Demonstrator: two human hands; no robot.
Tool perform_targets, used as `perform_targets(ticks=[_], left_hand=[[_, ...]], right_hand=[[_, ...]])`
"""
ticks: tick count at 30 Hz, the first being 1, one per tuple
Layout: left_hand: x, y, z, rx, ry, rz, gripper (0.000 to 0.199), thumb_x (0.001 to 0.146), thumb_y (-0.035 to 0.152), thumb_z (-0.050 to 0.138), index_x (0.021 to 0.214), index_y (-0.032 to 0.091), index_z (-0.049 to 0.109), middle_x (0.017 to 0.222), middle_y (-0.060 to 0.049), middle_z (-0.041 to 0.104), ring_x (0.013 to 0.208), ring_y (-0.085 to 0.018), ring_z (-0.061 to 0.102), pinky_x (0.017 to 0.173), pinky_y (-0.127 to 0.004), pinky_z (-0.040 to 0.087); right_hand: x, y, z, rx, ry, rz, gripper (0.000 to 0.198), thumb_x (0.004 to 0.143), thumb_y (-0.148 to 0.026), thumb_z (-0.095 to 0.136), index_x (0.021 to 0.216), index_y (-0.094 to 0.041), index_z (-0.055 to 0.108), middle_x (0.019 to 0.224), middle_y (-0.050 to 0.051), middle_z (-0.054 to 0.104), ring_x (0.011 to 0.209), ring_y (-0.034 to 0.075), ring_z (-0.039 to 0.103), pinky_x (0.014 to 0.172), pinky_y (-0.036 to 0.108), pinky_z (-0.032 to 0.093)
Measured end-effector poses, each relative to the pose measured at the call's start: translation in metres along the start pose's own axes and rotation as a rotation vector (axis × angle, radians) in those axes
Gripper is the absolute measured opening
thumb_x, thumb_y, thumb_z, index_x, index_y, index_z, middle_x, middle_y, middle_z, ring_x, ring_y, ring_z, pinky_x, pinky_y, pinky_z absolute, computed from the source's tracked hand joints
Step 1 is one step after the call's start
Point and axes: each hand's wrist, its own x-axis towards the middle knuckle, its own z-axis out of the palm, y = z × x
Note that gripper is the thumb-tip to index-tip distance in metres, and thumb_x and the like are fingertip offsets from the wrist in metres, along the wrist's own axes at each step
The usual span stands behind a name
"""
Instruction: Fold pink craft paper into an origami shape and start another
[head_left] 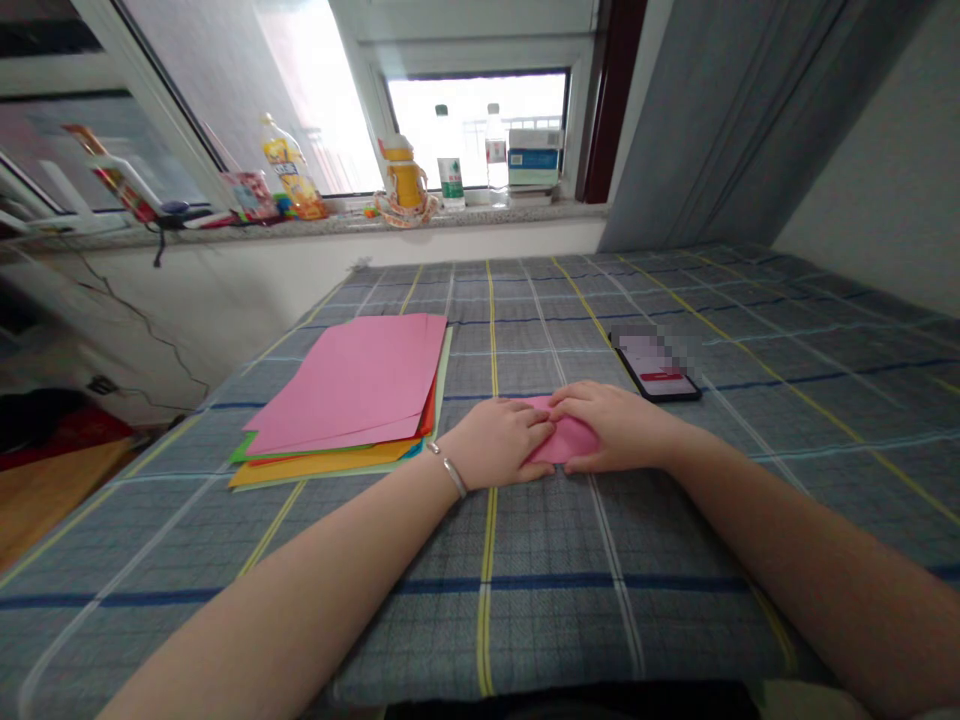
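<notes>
A small piece of pink paper [568,440], seemingly folded, lies flat on the plaid cloth [540,540]. My left hand [504,442], with a silver bangle at its wrist, covers the paper's left side, fingers bent over it. From the other side my right hand [611,425] grips the paper, its fingertips on the upper edge and thumb near the lower edge. The fingertips of both hands nearly meet at the middle. Much of the paper is hidden under them. Left of my left hand rests a stack of coloured paper sheets [352,380], pink on top.
A phone [656,365] with its screen lit lies beyond my right hand. On the windowsill [352,222] stand a yellow cup [405,180], clear bottles [450,165], a yellow-labelled bottle [292,170] and a blue-and-white box [533,158]. A grey curtain [720,120] hangs at the right.
</notes>
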Motion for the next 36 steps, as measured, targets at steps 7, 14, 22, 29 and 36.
perform_targets(ticks=[7,14,22,29,36], left_hand=[[0.001,0.005,-0.003,0.082,0.055,0.073,0.030,0.095,0.032,0.041,0.086,0.016,0.064,0.079,-0.005,0.070,0.072,-0.017,0.067,0.067,-0.030,0.051],[0.001,0.004,-0.001,0.105,0.144,-0.031,0.029,0.097,0.033,0.039,0.092,0.018,0.063,0.079,-0.001,0.070,0.066,-0.015,0.066,0.062,-0.028,0.049],[-0.002,-0.002,-0.004,0.177,0.235,-0.051,0.023,0.099,0.030,0.040,0.097,0.021,0.062,0.096,0.000,0.070,0.082,-0.014,0.065,0.066,-0.027,0.047],[-0.003,-0.009,-0.010,0.253,0.280,-0.024,0.018,0.097,0.026,0.045,0.092,0.020,0.062,0.092,-0.001,0.070,0.083,-0.014,0.062,0.070,-0.028,0.045],[-0.007,-0.023,-0.012,0.302,0.406,-0.048,0.018,0.096,0.029,0.048,0.091,0.021,0.063,0.088,-0.001,0.070,0.087,-0.017,0.056,0.069,-0.028,0.042]], right_hand=[[0.000,-0.013,-0.004,0.062,0.011,-0.100,0.006,0.077,-0.022,0.056,0.079,-0.021,0.062,0.083,0.003,0.065,0.080,0.017,0.059,0.072,0.029,0.044],[0.001,-0.012,0.001,0.085,0.152,0.046,0.008,0.080,-0.020,0.052,0.077,-0.022,0.059,0.077,-0.001,0.064,0.071,0.015,0.057,0.065,0.026,0.038],[0.004,-0.015,0.003,0.036,0.305,0.048,0.010,0.082,-0.020,0.049,0.076,-0.022,0.058,0.079,0.000,0.063,0.074,0.015,0.057,0.070,0.026,0.040],[0.003,-0.013,0.003,0.047,0.386,0.039,0.007,0.081,-0.019,0.052,0.078,-0.022,0.058,0.082,0.000,0.065,0.076,0.014,0.059,0.072,0.026,0.042],[0.002,-0.003,0.001,0.066,0.487,0.039,0.009,0.078,-0.014,0.054,0.074,-0.021,0.056,0.078,-0.001,0.064,0.072,0.014,0.059,0.068,0.026,0.042]])
